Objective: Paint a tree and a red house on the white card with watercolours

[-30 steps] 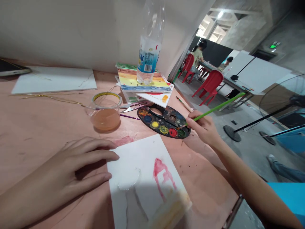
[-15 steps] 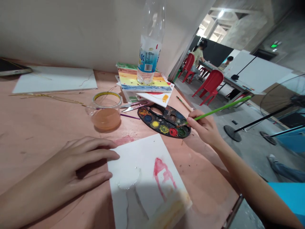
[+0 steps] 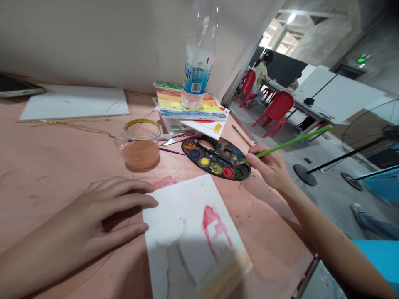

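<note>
My right hand [image 3: 269, 166] pinches a green-handled paintbrush [image 3: 289, 142], its bristles over the right part of a black oval paint palette [image 3: 215, 155]. Yellow, red, blue and green paints fill the palette's wells. My left hand [image 3: 121, 211] lies with fingers spread, the fingertips on the left edge of a white painting board [image 3: 187, 207]. The board carries a red painted shape, a yellowish-brown band at the lower right, grey strokes and a curved line of clear glossy drops. Left of the palette stands a clear plastic cup [image 3: 141, 153] of murky orange-brown water.
Behind the palette, a plastic bottle [image 3: 198, 79] stands on stacked painted boards [image 3: 193, 112]. Scissors [image 3: 179, 137] lie beside the cup. A white board [image 3: 77, 104] and a phone [image 3: 18, 87] are at the back left. Red chairs [image 3: 276, 112], a fan and people are beyond the table.
The view has shifted slightly, moving the things on the table a little to the right. My left hand stays on the board and my right hand keeps the paintbrush over the palette.
</note>
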`<state>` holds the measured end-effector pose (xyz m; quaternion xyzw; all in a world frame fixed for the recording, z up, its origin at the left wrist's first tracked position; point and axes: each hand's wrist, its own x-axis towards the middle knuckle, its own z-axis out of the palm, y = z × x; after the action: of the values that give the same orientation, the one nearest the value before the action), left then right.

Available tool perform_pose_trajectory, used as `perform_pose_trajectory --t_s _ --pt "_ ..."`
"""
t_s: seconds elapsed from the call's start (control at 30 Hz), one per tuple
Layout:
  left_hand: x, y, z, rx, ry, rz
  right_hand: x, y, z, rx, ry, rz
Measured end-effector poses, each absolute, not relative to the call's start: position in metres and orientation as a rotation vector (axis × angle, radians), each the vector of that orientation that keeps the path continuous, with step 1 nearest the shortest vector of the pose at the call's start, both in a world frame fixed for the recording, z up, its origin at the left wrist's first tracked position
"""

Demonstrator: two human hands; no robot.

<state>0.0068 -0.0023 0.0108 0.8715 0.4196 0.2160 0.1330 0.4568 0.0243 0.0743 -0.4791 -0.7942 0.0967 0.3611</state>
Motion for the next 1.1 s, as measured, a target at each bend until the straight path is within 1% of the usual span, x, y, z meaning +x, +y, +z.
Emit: perform_pose_trajectory --t_s 1.1 --pt "0.0076 -0.0033 0.0136 2.525 1.226 0.634 0.458 0.0244 0.0722 -1.239 -2.022 0.307"
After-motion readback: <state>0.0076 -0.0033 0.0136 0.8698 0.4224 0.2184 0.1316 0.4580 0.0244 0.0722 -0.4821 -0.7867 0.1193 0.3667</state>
